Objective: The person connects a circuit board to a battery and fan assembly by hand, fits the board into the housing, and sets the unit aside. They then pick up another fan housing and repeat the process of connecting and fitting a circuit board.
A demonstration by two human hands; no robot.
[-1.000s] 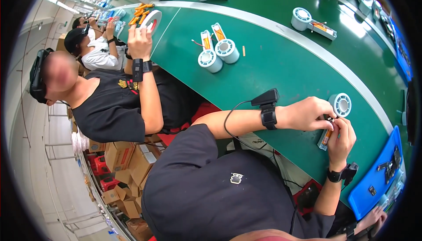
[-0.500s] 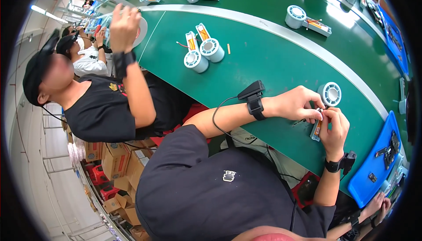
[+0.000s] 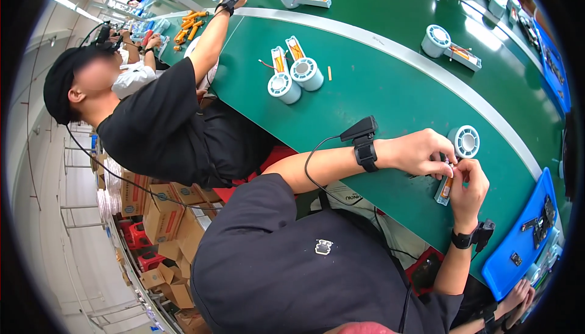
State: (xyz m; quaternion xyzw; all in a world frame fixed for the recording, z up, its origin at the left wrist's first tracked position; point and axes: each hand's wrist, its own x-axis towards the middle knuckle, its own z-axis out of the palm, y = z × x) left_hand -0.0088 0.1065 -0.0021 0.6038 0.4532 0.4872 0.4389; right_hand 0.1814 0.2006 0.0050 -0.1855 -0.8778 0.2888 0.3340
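A pale blue handheld fan lies on the green table, its round head [image 3: 467, 142] beyond my fingers. Its uncovered handle [image 3: 445, 190], with an orange battery inside, points back toward me. My left hand [image 3: 422, 152] reaches in from the left, thumb and forefinger pinched where handle meets head. From the near right, my right hand [image 3: 470, 188] meets it there, its fingertips pressed together beside the battery. Whatever small part lies between the fingertips is hidden.
Two more open fans [image 3: 294, 78] stand left of centre near an orange strip [image 3: 329, 73]. Others lie beyond the pale divider [image 3: 378, 40]. A blue tray [image 3: 518, 248] with black parts is at right. A co-worker [image 3: 152, 114] in black sits at left, near orange batteries [image 3: 190, 26].
My hands stay together at the fan's handle, with small finger shifts. The co-worker's raised arm has swung out over the table, and orange batteries now show behind it. The whole view has shifted slightly.
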